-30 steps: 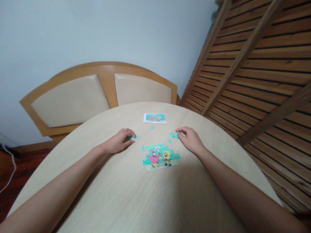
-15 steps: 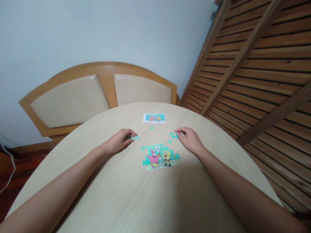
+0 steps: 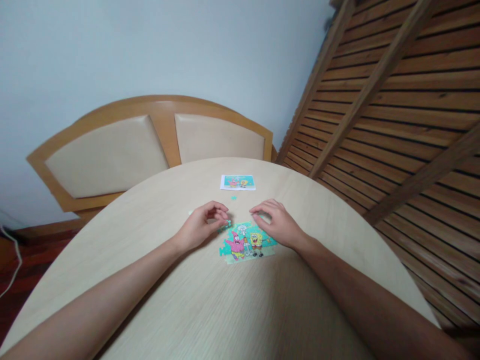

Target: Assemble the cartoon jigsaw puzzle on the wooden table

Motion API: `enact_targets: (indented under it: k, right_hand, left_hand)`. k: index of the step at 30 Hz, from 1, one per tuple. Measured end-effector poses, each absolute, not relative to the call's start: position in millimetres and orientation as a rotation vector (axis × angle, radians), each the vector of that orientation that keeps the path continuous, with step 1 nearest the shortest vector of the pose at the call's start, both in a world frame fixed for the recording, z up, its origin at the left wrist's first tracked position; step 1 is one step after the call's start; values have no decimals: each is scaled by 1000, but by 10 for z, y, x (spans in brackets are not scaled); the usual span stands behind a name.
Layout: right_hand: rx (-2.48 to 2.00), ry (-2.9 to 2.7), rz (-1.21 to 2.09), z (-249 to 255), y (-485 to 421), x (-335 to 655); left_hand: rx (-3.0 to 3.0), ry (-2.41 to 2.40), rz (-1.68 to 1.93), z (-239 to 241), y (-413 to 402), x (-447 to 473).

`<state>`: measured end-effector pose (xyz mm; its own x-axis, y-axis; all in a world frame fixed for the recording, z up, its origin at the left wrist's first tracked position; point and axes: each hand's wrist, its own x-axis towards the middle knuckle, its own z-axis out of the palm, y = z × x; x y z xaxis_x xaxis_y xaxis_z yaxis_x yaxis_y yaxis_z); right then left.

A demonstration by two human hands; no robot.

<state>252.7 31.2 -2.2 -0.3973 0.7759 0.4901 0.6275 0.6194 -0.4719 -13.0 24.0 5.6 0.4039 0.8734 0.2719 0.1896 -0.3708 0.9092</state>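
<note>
A partly assembled jigsaw puzzle (image 3: 237,245) lies on the table, showing a pink starfish, a pale squid figure and a yellow sponge on teal. My left hand (image 3: 208,222) hovers at its upper left corner, fingers curved and thumb apart, with no piece visible between them. Above the upper right part is my right hand (image 3: 279,222), thumb and forefinger tips brought together; anything between them is too small to make out. This hand covers part of the puzzle's right side. One loose teal puzzle piece (image 3: 234,198) lies beyond the puzzle.
A printed reference picture (image 3: 240,182) of the same figures lies near the far edge of the round wooden table (image 3: 168,300). Behind it stands a padded wooden chair back (image 3: 170,132) against the wall. A slatted wooden screen (image 3: 375,125) rises at the right.
Both hands have moved inward from the loose pieces at either side to above the puzzle's top edge. The loose pieces beside the right hand are no longer visible.
</note>
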Motion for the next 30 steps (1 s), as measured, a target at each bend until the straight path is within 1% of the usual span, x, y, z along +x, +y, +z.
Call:
enact_targets:
  k: [4, 7, 18, 24, 30]
  right_hand:
    - [-868, -2173, 501, 13, 140, 2290]
    - [-850, -2136, 623, 6, 117, 2242]
    - [-866, -2114, 772, -24, 138, 2254]
    - [-929, -2099, 680, -28, 226, 2363]
    - [-1099, -2069, 567, -62, 339, 2533]
  left_hand:
    - [1799, 863, 1010, 1, 90, 38]
    - [1803, 861, 1036, -19, 53, 65]
    - [1840, 906, 1043, -75, 60, 80]
    - [2124, 961, 1009, 16, 6, 49]
    - [2558, 576, 700, 96, -85, 32]
